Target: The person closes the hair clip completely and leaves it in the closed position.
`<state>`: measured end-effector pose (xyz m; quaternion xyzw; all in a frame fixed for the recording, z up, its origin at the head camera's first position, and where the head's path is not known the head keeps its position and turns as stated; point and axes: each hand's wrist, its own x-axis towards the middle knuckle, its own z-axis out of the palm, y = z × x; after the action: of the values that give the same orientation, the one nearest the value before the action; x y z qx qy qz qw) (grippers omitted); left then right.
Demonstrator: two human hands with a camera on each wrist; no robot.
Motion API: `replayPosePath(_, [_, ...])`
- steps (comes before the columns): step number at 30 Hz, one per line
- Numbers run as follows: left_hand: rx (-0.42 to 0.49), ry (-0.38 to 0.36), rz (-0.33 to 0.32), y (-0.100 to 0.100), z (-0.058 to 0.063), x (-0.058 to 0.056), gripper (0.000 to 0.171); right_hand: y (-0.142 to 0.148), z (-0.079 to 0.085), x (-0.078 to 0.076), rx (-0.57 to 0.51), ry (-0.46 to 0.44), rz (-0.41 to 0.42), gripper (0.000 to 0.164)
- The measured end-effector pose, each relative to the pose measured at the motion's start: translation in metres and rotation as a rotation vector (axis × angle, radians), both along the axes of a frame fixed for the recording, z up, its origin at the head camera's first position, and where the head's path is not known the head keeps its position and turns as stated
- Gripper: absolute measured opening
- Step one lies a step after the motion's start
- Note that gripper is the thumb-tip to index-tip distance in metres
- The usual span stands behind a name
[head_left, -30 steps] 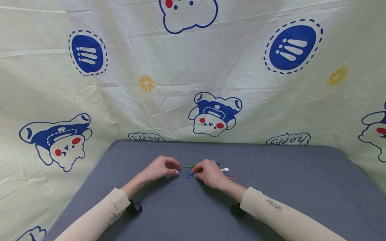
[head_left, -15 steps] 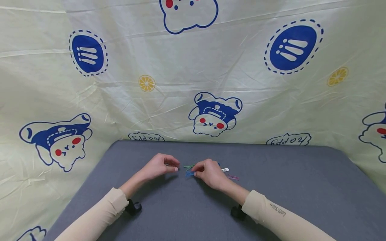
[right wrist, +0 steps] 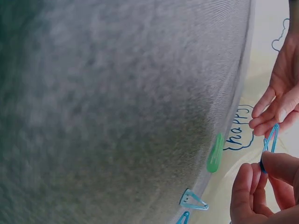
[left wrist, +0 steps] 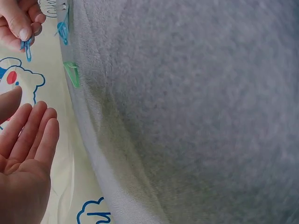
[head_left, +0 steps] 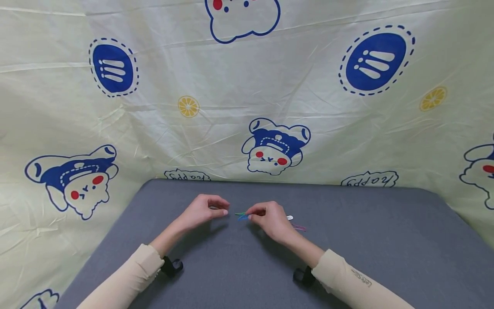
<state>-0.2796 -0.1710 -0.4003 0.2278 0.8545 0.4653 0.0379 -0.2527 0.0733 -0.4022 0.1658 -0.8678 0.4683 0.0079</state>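
Note:
My right hand point(head_left: 271, 219) pinches a blue snap hair clip point(right wrist: 273, 135) between thumb and fingers, its narrow end pointing out toward the left hand. The clip is held above the grey table, and its other end is covered by the fingertips. My left hand point(head_left: 206, 210) hovers to the left, a short gap away, palm inward, with relaxed fingers and nothing in them. On the table near the hands lies a green hair clip point(right wrist: 215, 153). Light blue clips point(right wrist: 192, 199) lie close to it in the right wrist view.
Beside the right hand, a white clip point(head_left: 290, 218) and a pink clip point(head_left: 299, 228) lie on the grey cloth-covered table point(head_left: 231, 266). A pale printed curtain point(head_left: 216, 141) hangs behind the table's far edge. Black straps point(head_left: 171, 267) sit at both wrists.
My right hand has lifted the blue hair clip up off the table, moving slightly away from me. My left hand has risen a little, with its fingers still relaxed.

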Motion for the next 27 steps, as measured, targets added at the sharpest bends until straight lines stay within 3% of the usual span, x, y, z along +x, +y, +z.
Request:
replayPosePath(13, [0.036, 0.040, 0.005, 0.003, 0.004, 0.012, 0.024, 0.006, 0.009, 0.015, -0.049, 0.032, -0.053, 0.012])
replayPosePath(27, [0.090, 0.016, -0.001, 0.016, 0.014, 0.028, 0.025, 0.023, 0.018, 0.034, -0.086, 0.048, -0.108, 0.015])
